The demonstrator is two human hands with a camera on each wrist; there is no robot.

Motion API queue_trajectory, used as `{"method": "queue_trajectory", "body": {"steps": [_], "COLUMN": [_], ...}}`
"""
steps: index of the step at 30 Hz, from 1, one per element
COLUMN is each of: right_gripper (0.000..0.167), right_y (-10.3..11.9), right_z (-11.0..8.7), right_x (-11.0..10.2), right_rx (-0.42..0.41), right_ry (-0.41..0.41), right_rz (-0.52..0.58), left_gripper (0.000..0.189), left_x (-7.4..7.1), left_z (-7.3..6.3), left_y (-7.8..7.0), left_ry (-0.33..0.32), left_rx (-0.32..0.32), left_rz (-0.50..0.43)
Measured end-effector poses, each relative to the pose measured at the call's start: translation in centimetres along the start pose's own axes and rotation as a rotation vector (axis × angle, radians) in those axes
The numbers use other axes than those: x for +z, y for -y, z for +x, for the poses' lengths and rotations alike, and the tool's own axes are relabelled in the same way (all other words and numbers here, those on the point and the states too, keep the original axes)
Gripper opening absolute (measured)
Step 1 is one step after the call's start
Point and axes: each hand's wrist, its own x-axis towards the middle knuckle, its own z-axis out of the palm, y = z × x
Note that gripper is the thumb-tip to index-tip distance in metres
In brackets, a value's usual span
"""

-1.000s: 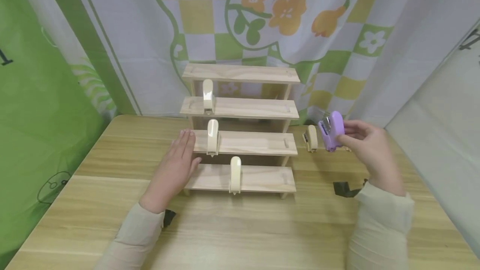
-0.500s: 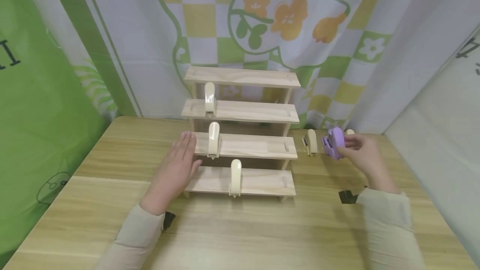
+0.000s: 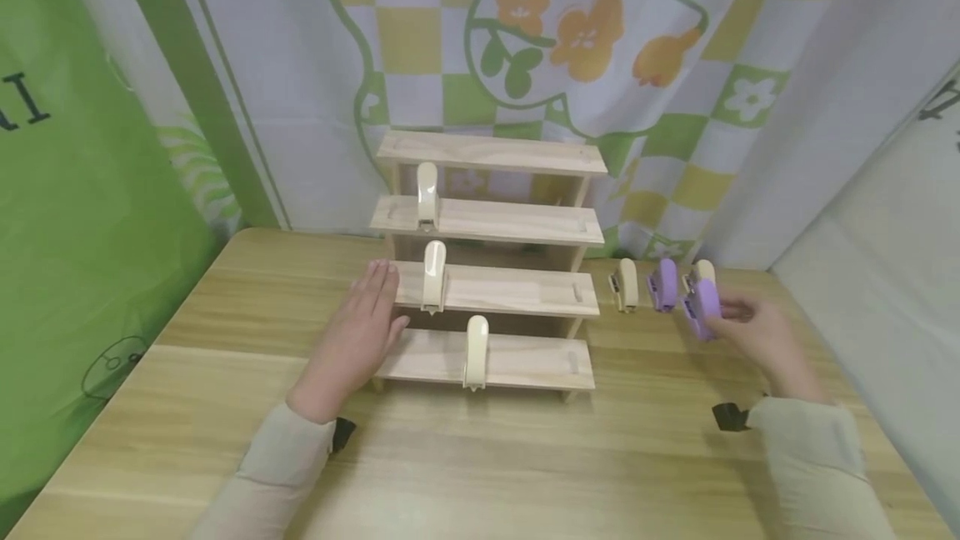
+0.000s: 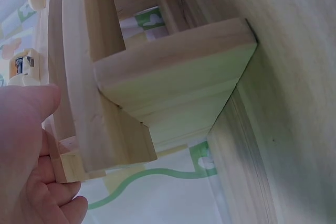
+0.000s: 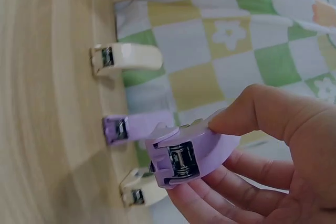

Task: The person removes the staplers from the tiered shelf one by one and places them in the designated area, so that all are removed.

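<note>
My right hand [image 3: 763, 340] pinches a purple stapler [image 3: 702, 309] between thumb and fingers; the right wrist view shows its metal front facing the camera. Behind it on the table stand a second purple stapler [image 3: 663, 284] and two cream ones, a left one [image 3: 624, 284] and a partly covered right one [image 3: 703, 270]. My left hand [image 3: 348, 336] rests against the left end of a stepped wooden rack [image 3: 517, 287], fingers extended, thumb at a plank. Three cream staplers stand on the rack: a top one [image 3: 427, 194], a middle one [image 3: 434, 276] and a lowest one [image 3: 476, 352].
The rack stands on a wood-grain table [image 3: 480, 457] before a patterned curtain [image 3: 408, 40]. A green cloth [image 3: 97, 190] hangs at the left and a pale one [image 3: 885, 215] at the right. Dark straps show near both wrists.
My right hand has moved right and slightly lower. One purple stapler now stands between the cream ones, and a purple stapler is in the right hand. The left hand stays at the rack.
</note>
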Motion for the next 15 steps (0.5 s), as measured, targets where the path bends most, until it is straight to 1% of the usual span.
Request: {"method": "queue_trajectory", "body": {"steps": [4, 8, 11, 15], "right_gripper": [0.063, 0.062, 0.06, 0.059], "right_y": [-1.1, -2.0, -2.5, -2.8], "right_z": [0.0, 0.0, -0.1, -0.3], "right_x": [-0.2, -0.3, -0.3, -0.4], "right_rx": [0.012, 0.014, 0.017, 0.024], "right_ry": [0.005, -0.004, -0.015, -0.006], "right_rz": [0.016, -0.01, -0.029, -0.02], "left_gripper": [0.07, 0.071, 0.071, 0.071], "left_x": [0.0, -0.3, -0.4, -0.5], "left_z": [0.0, 0.0, 0.0, 0.0], "left_y": [0.0, -0.2, -0.2, -0.3], "left_ry": [-0.007, -0.004, 0.0, 0.004], "left_rx": [0.005, 0.001, 0.001, 0.001], "left_rz": [0.009, 0.012, 0.018, 0.017]}}
